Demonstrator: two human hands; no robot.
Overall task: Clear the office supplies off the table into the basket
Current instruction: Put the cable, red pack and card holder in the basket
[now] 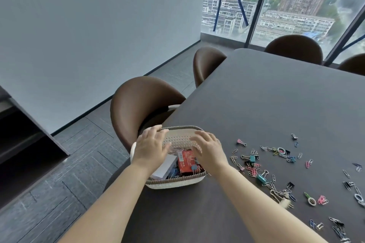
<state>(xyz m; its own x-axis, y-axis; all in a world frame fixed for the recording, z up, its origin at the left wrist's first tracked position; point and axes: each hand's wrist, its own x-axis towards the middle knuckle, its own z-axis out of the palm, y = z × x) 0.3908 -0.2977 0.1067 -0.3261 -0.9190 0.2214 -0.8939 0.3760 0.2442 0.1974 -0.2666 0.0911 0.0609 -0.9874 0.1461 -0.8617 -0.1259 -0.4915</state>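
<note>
A cream perforated basket (177, 182) with a brown braided rim sits at the table's left edge. Inside lie a red box (186, 161), a white pad (165, 167) and several clips. My left hand (151, 147) hovers over the basket's left side, fingers spread, empty. My right hand (209, 149) hovers over its right side, fingers spread, also empty. Several coloured paper clips and binder clips (254, 169) are scattered on the dark table to the right of the basket, including a teal binder clip (261, 178) and a pink one (240, 141).
The dark table (266, 94) stretches away to the right. A brown chair (138, 104) stands just behind the basket, with more chairs (206, 63) along the far edges. More clips (339, 229) lie at the lower right. Floor and a wall are on the left.
</note>
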